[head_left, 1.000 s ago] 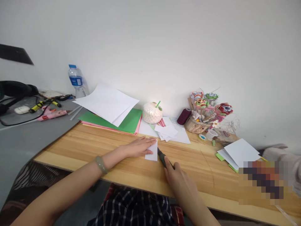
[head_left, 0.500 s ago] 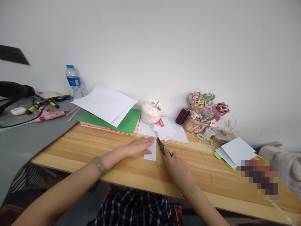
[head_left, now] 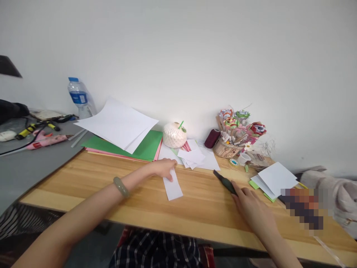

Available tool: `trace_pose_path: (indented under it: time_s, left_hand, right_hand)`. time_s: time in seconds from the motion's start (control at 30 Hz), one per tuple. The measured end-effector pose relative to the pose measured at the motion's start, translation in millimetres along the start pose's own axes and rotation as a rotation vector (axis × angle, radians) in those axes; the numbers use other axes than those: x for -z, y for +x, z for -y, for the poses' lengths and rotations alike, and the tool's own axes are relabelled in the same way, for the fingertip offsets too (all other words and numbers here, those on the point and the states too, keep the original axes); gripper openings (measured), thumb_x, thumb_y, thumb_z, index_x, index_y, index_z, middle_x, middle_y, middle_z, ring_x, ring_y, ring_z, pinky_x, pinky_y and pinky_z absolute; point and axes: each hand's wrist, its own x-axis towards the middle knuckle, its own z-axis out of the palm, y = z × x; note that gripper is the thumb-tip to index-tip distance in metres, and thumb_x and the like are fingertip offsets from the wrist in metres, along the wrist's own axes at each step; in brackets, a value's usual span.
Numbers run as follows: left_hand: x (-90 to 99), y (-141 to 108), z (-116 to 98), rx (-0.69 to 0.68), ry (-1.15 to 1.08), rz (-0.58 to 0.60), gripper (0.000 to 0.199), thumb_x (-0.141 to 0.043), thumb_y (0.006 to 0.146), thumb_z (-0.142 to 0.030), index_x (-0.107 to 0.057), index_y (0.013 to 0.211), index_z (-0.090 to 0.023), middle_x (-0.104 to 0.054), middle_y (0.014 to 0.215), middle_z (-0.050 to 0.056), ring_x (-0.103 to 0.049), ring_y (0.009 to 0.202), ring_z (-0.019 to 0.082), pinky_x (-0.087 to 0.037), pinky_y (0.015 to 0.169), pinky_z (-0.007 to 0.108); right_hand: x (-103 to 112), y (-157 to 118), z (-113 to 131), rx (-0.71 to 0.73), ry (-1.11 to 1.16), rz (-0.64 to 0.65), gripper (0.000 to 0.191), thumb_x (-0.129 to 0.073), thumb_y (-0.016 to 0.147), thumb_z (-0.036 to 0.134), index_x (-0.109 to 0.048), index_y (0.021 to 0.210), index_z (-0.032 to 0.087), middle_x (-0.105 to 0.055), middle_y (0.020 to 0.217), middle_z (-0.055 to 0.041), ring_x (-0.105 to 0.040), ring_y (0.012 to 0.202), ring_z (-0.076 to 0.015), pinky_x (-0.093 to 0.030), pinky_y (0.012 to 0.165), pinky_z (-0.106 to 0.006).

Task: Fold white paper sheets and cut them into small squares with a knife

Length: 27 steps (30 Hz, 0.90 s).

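Observation:
My left hand (head_left: 165, 167), below a wrist with a pale green bangle (head_left: 121, 187), pinches the far end of a small white paper strip (head_left: 173, 189). The strip's near end angles toward the table's front edge. Well to the right, my right hand (head_left: 249, 203) is closed around a dark green utility knife (head_left: 226, 183). Its dark tip points up and left, apart from the paper. Several small white paper pieces (head_left: 192, 158) lie on a larger white sheet just beyond my left hand.
Green paper (head_left: 146, 145) tops a coloured stack at the left, under white sheets (head_left: 117, 124). Behind stand a white netted fruit (head_left: 174, 136), a maroon thread spool (head_left: 212, 138) and a basket of paper flowers (head_left: 227, 150). A pink glue gun (head_left: 47, 141) and water bottle (head_left: 78, 98) are far left.
My right hand has drawn the knife away to the right. My left hand has gone from lying flat on the paper strip to pinching it, and the strip has turned. The view has shifted slightly.

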Motion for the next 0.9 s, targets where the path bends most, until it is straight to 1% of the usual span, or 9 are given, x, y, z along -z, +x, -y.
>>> trace_pose_path:
  time_s: [0.1, 0.2, 0.27, 0.37, 0.47, 0.57, 0.63, 0.77, 0.9]
  left_hand:
    - [4.3, 6, 4, 0.022, -0.053, 0.033, 0.038, -0.068, 0.061, -0.026, -0.06, 0.098, -0.02, -0.064, 0.09, 0.003, -0.06, 0.082, 0.021, -0.043, 0.062, 0.024]
    - [6.1, 13, 6, 0.009, -0.115, 0.004, 0.027, -0.07, 0.061, -0.024, -0.063, 0.086, -0.019, -0.065, 0.081, 0.0, -0.061, 0.078, 0.02, -0.043, 0.059, 0.022]
    - [7.2, 21, 3, 0.016, -0.163, -0.084, 0.026, -0.065, 0.068, -0.028, -0.062, 0.093, -0.019, -0.066, 0.086, 0.0, -0.062, 0.08, 0.019, -0.044, 0.061, 0.022]
    - [7.6, 42, -8, 0.05, -0.198, -0.281, 0.031, -0.053, 0.08, -0.029, -0.053, 0.109, -0.017, -0.062, 0.107, 0.004, -0.059, 0.095, 0.019, -0.045, 0.073, 0.024]
    - [4.4, 66, -20, 0.081, -0.18, -0.395, 0.044, -0.06, 0.076, -0.024, -0.047, 0.117, -0.016, -0.053, 0.122, 0.009, -0.052, 0.109, 0.021, -0.042, 0.085, 0.027]
    - [-1.1, 81, -28, 0.11, -0.133, -0.392, 0.063, -0.075, 0.061, -0.024, -0.047, 0.117, -0.014, -0.05, 0.123, 0.016, -0.053, 0.107, 0.029, -0.044, 0.083, 0.036]
    - [-4.6, 86, -30, 0.099, -0.098, -0.384, 0.067, -0.079, 0.056, -0.024, -0.05, 0.115, -0.012, -0.049, 0.121, 0.019, -0.052, 0.106, 0.034, -0.045, 0.081, 0.04]
    - [-10.9, 83, -30, -0.038, -0.064, -0.387, 0.056, -0.078, 0.058, -0.023, -0.056, 0.11, -0.017, -0.053, 0.114, 0.012, -0.046, 0.113, 0.03, -0.042, 0.088, 0.038]
    - [-18.8, 75, -22, -0.147, -0.097, -0.42, 0.044, -0.068, 0.07, -0.02, -0.056, 0.112, -0.02, -0.053, 0.117, 0.007, -0.049, 0.11, 0.024, -0.041, 0.091, 0.033]
  right_hand:
    - [-8, 15, -12, -0.022, 0.034, -0.047, 0.037, -0.041, 0.088, 0.021, -0.049, 0.123, 0.011, -0.061, 0.101, -0.0152, -0.059, 0.091, -0.0304, -0.046, 0.07, -0.041]
    - [-10, 31, -7, -0.009, 0.109, -0.085, 0.04, -0.04, 0.089, 0.026, -0.048, 0.125, 0.011, -0.055, 0.118, -0.017, -0.054, 0.103, -0.031, -0.045, 0.08, -0.042]
    - [-7, 45, 2, 0.032, 0.176, -0.09, 0.041, -0.039, 0.089, 0.029, -0.047, 0.126, 0.013, -0.053, 0.122, -0.0149, -0.051, 0.108, -0.0279, -0.044, 0.085, -0.039]
    - [1, 68, 15, 0.095, 0.266, -0.08, 0.042, -0.04, 0.089, 0.032, -0.046, 0.128, 0.017, -0.051, 0.124, -0.0121, -0.049, 0.112, -0.0244, -0.042, 0.09, -0.035]
    - [11, 94, 26, 0.144, 0.329, -0.057, 0.046, -0.039, 0.089, 0.033, -0.041, 0.131, 0.017, -0.049, 0.128, -0.0127, -0.047, 0.115, -0.025, -0.041, 0.092, -0.036]
    - [17, 120, 34, 0.225, 0.369, 0.001, 0.057, -0.049, 0.083, 0.032, -0.035, 0.136, 0.015, -0.041, 0.136, -0.0137, -0.039, 0.122, -0.0265, -0.035, 0.097, -0.038]
    - [19, 134, 40, 0.304, 0.389, 0.062, 0.072, -0.062, 0.074, 0.029, -0.031, 0.138, 0.015, -0.035, 0.142, -0.0118, -0.031, 0.128, -0.027, -0.029, 0.102, -0.039]
    - [23, 151, 52, 0.444, 0.428, 0.177, 0.089, -0.071, 0.064, 0.026, -0.027, 0.14, 0.019, -0.029, 0.146, -0.0078, -0.019, 0.134, -0.0266, -0.018, 0.107, -0.039]
    - [30, 157, 58, 0.517, 0.446, 0.294, 0.087, -0.074, 0.062, 0.033, -0.032, 0.137, 0.019, -0.047, 0.133, -0.01, -0.033, 0.127, -0.0261, -0.018, 0.106, -0.043]
